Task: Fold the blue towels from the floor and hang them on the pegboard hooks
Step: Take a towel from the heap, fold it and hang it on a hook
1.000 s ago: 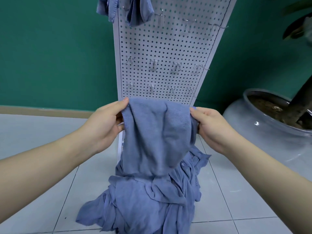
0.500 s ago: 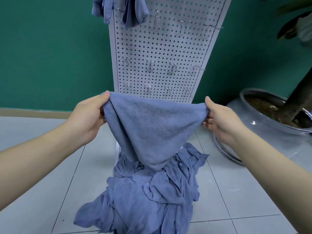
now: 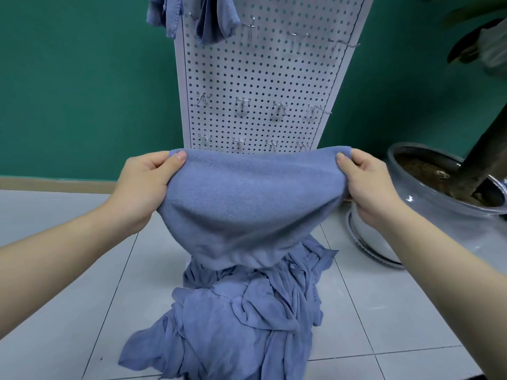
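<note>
At mid-frame the left hand (image 3: pixel 142 187) pinches the left top corner of a blue towel (image 3: pixel 247 204) and the right hand (image 3: pixel 370 185) pinches its right top corner, thumbs on the near face, so the top edge is stretched level between them and the cloth sags in a rounded fold. Directly below, at lower centre, lies a crumpled pile of blue towels (image 3: pixel 241 319) on the tiled floor (image 3: pixel 68 311). Behind stands the white pegboard (image 3: pixel 260 78) with bare metal hooks (image 3: pixel 242 102), two hung towels (image 3: pixel 214 20) at its top edge, and a potted plant (image 3: pixel 444 182) at right.
</note>
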`<act>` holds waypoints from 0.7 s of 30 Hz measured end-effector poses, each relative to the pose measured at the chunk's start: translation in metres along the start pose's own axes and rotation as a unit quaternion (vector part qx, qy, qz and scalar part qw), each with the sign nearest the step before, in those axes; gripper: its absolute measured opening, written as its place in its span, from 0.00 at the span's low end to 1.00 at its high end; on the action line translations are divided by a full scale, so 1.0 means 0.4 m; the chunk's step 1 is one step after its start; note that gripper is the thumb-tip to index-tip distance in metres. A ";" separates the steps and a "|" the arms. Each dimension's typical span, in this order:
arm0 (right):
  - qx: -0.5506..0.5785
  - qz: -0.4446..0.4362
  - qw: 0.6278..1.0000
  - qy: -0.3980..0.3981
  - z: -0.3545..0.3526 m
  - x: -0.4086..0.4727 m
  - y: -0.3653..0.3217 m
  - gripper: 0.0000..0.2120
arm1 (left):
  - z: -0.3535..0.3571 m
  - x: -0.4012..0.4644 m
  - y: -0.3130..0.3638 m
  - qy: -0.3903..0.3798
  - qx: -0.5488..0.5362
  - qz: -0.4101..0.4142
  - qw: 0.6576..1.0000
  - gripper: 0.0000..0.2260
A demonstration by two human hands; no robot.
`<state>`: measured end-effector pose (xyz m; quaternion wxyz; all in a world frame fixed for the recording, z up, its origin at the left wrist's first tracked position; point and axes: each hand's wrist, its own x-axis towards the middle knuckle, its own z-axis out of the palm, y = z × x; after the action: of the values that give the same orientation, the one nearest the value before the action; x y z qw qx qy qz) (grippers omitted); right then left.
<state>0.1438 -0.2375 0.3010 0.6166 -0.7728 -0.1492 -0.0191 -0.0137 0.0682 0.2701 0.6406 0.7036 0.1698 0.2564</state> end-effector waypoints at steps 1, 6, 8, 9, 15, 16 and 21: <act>-0.003 -0.008 1.000 0.004 -0.002 0.003 0.000 0.26 | -0.001 0.000 0.002 -0.002 0.011 0.010 1.000 0.10; 0.014 -0.004 1.000 -0.010 -0.010 0.014 -0.005 0.25 | 0.006 -0.004 0.005 -0.005 0.008 0.028 1.000 0.11; 0.022 0.013 1.000 -0.017 -0.014 0.016 -0.011 0.32 | 0.006 -0.004 0.001 -0.006 -0.005 0.026 1.000 0.10; 0.027 0.024 0.999 -0.019 -0.016 0.017 -0.012 0.35 | 0.006 -0.004 -0.001 -0.007 -0.014 0.024 1.000 0.10; 0.060 0.116 0.991 -0.031 -0.013 0.015 -0.015 0.24 | 0.000 -0.001 -0.004 -0.012 -0.042 0.030 0.999 0.09; 0.066 0.125 0.989 -0.044 -0.013 0.015 -0.016 0.22 | 0.000 0.000 -0.003 -0.015 -0.047 0.029 0.998 0.09; 0.065 0.120 0.986 -0.091 -0.019 0.020 -0.008 0.16 | 0.004 -0.002 -0.002 0.001 -0.056 0.037 0.998 0.07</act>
<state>0.1516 -0.2426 0.3074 0.6473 -0.7419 -0.1115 0.1349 -0.0134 0.0666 0.2690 0.6687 0.6724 0.1301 0.2894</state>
